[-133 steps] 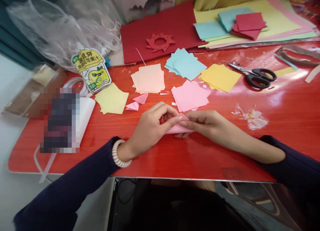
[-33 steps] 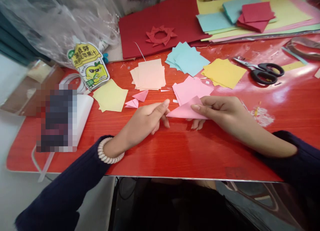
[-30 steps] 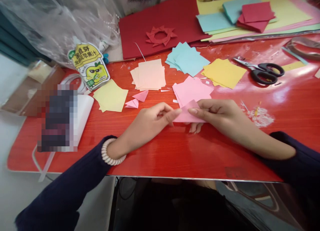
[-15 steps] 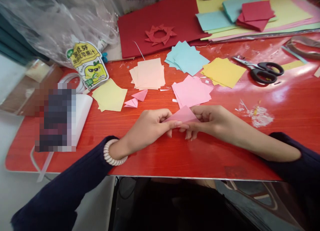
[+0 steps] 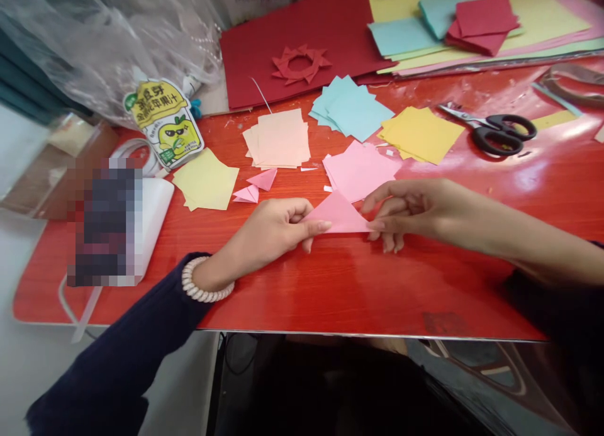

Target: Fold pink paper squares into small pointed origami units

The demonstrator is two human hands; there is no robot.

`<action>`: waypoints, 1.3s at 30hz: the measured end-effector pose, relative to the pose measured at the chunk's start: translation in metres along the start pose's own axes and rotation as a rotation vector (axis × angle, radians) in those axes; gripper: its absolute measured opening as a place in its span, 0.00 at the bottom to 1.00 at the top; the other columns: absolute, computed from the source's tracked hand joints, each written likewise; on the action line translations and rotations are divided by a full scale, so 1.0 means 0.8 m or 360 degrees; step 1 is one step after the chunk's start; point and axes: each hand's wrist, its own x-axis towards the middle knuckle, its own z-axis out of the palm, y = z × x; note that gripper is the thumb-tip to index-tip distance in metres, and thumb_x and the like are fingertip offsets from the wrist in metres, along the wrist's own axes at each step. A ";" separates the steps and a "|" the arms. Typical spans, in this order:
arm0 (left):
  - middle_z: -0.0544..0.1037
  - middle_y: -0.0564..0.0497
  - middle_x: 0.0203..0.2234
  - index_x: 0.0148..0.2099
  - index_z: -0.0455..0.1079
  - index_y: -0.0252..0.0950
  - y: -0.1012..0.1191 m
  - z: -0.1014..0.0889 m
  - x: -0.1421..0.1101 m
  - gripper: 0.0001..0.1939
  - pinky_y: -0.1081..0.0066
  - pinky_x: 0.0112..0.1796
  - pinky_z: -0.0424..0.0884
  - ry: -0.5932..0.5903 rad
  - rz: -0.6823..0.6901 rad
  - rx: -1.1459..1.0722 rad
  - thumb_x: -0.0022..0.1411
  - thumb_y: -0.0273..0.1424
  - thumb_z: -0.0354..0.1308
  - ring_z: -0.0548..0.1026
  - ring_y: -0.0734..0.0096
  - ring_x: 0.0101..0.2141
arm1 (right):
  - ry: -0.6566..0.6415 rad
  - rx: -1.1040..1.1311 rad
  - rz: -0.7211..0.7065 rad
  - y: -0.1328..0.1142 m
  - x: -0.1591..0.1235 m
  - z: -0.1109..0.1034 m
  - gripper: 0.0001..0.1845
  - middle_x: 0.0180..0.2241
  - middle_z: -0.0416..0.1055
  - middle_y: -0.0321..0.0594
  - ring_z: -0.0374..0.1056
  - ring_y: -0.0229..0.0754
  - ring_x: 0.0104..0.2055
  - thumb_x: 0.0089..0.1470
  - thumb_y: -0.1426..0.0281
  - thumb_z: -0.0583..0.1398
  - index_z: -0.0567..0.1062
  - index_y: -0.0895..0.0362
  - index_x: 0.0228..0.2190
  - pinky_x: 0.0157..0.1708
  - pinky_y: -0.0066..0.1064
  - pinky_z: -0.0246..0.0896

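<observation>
A sheet of pink paper [image 5: 337, 212], folded into a triangle, is held up between my two hands with its peak pointing away from me. My left hand [image 5: 278, 225] pinches its left corner, thumb on the near face. At the right corner, my right hand [image 5: 410, 212] has thumb and fingertips closed on the tip, the other fingers curled loosely behind. Just beyond lies a stack of pink square sheets [image 5: 363, 170]. Two small folded pink pieces [image 5: 262, 179] rest on the red table [image 5: 302, 285] beyond my left hand.
Stacks of yellow [image 5: 427, 135], blue [image 5: 356, 109], peach [image 5: 283, 137] and pale yellow [image 5: 207, 181] squares lie across the table. Black-handled scissors [image 5: 500, 133] are at the right. A red paper ring [image 5: 282, 65] sits on red sheets at the back. A snack pouch [image 5: 172, 131] stands left.
My right hand has slid rightward along the paper's lower edge to its right corner, showing more of the triangle. My left hand has shifted slightly left and away from me.
</observation>
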 end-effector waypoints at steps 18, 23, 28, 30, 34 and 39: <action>0.74 0.51 0.32 0.42 0.68 0.35 0.000 0.040 -0.005 0.16 0.79 0.24 0.68 0.0043 0.0226 -0.0906 0.54 0.37 0.64 0.71 0.77 0.29 | 0.0194 0.0362 -0.0125 -0.024 -0.005 0.055 0.14 0.20 0.72 0.35 0.66 0.32 0.17 0.49 0.61 0.66 0.74 0.59 0.22 0.15 0.22 0.60; 0.75 0.54 0.26 0.36 0.72 0.33 -0.002 0.044 -0.006 0.10 0.79 0.25 0.65 0.0204 0.0327 -0.0811 0.53 0.34 0.65 0.69 0.80 0.25 | 0.0164 0.0384 -0.0146 -0.028 -0.003 0.062 0.13 0.21 0.74 0.36 0.70 0.35 0.20 0.46 0.63 0.67 0.75 0.59 0.23 0.20 0.24 0.65; 0.75 0.53 0.27 0.34 0.73 0.33 -0.005 0.039 -0.003 0.10 0.78 0.24 0.63 0.0264 0.0273 -0.0830 0.52 0.34 0.65 0.67 0.81 0.24 | 0.0091 0.0294 -0.0094 -0.024 -0.003 0.060 0.13 0.21 0.74 0.38 0.70 0.35 0.21 0.48 0.62 0.66 0.75 0.60 0.23 0.23 0.25 0.66; 0.75 0.53 0.27 0.35 0.73 0.32 -0.004 0.038 -0.002 0.10 0.78 0.23 0.62 0.0266 0.0242 -0.0866 0.52 0.33 0.65 0.66 0.82 0.24 | 0.0058 0.0251 -0.0060 -0.021 -0.003 0.058 0.15 0.20 0.74 0.38 0.69 0.35 0.20 0.50 0.61 0.65 0.74 0.60 0.24 0.22 0.25 0.64; 0.74 0.53 0.26 0.33 0.73 0.32 -0.001 0.035 0.000 0.09 0.78 0.23 0.60 0.0253 0.0233 -0.0905 0.51 0.32 0.66 0.64 0.83 0.23 | 0.0038 0.0175 -0.0013 -0.018 -0.005 0.057 0.17 0.22 0.75 0.40 0.66 0.33 0.17 0.52 0.58 0.63 0.74 0.60 0.25 0.17 0.24 0.57; 0.65 0.57 0.18 0.24 0.67 0.33 0.002 0.024 0.002 0.12 0.77 0.21 0.57 0.0403 0.0207 -0.0817 0.50 0.33 0.66 0.60 0.83 0.20 | 0.0038 0.0158 -0.0001 -0.022 -0.005 0.056 0.18 0.17 0.71 0.35 0.60 0.28 0.13 0.52 0.57 0.63 0.73 0.59 0.21 0.14 0.24 0.49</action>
